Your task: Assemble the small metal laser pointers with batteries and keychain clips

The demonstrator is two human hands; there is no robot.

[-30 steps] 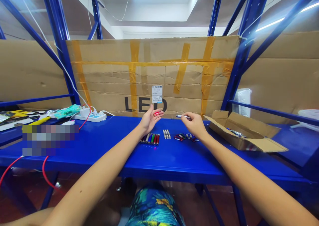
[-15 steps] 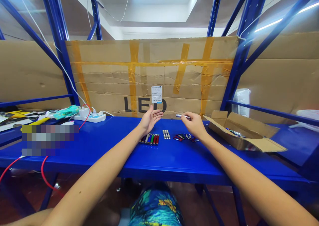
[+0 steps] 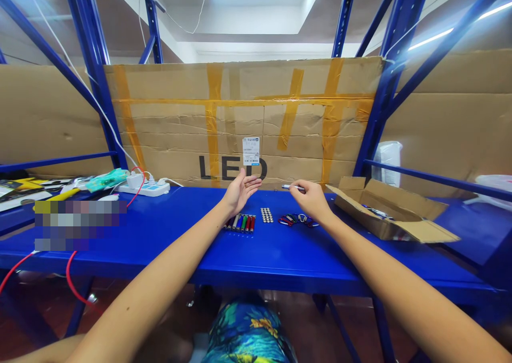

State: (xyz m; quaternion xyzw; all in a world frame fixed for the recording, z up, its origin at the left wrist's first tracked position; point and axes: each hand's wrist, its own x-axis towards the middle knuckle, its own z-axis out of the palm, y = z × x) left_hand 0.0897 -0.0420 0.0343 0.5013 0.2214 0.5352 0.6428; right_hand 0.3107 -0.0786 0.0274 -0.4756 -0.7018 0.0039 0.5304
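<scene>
My left hand (image 3: 242, 191) is raised above the table with its fingers stretched out, and it holds nothing. Below it lies a row of slim metal tubes (image 3: 244, 223) in silver, blue, green and red, partly hidden behind my wrist. My right hand (image 3: 308, 195) is closed around a slim silver pen-like tube (image 3: 286, 186), whose end points left toward my other hand. Between the hands, small round silver button cells (image 3: 266, 215) lie in a neat grid. Several coloured carabiner clips (image 3: 297, 220) are lined up below my right hand.
An open cardboard box (image 3: 384, 225) with slim shiny items inside stands at the right. Toward the left are a white power strip (image 3: 149, 188) and red cables. A large taped cardboard sheet (image 3: 176, 133) closes off the back of the blue table (image 3: 256, 264), between blue rack posts.
</scene>
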